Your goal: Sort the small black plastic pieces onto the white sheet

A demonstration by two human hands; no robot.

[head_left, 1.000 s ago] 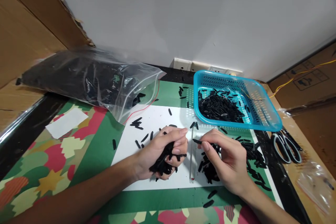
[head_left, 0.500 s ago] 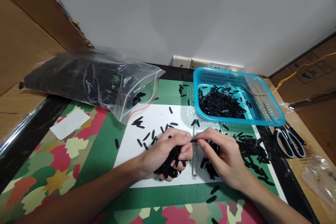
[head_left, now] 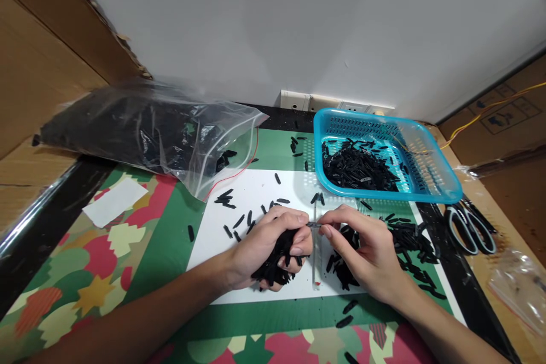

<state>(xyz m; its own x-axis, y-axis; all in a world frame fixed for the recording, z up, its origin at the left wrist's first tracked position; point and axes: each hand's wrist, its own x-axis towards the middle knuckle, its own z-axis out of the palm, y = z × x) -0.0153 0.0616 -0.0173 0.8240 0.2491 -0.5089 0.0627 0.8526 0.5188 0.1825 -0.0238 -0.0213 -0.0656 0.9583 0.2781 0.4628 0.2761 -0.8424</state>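
Observation:
My left hand (head_left: 281,244) is closed around a bunch of small black plastic pieces (head_left: 273,267), some poking out below the fingers. One slim black piece (head_left: 314,225) spans the gap between the two hands. Its right end is pinched by the thumb and forefinger of my right hand (head_left: 362,250), and its left end meets my left thumb and forefinger. Under the hands lies a white sheet (head_left: 205,273), strewn with loose pieces. A clear narrow strip (head_left: 317,267) with a red tip runs between the hands. Part of a heap beneath my right hand is hidden.
A blue basket (head_left: 426,196) holding many black pieces stands at the back right. A zip bag (head_left: 140,131) full of dark pieces lies back left. Scissors (head_left: 469,230) and a crumpled clear bag (head_left: 518,287) lie at the right. Another pile (head_left: 412,242) sits beside my right hand.
The slim piece between my hands has turned, now showing a lighter face with small marks. Both hands keep nearly the same place and grip.

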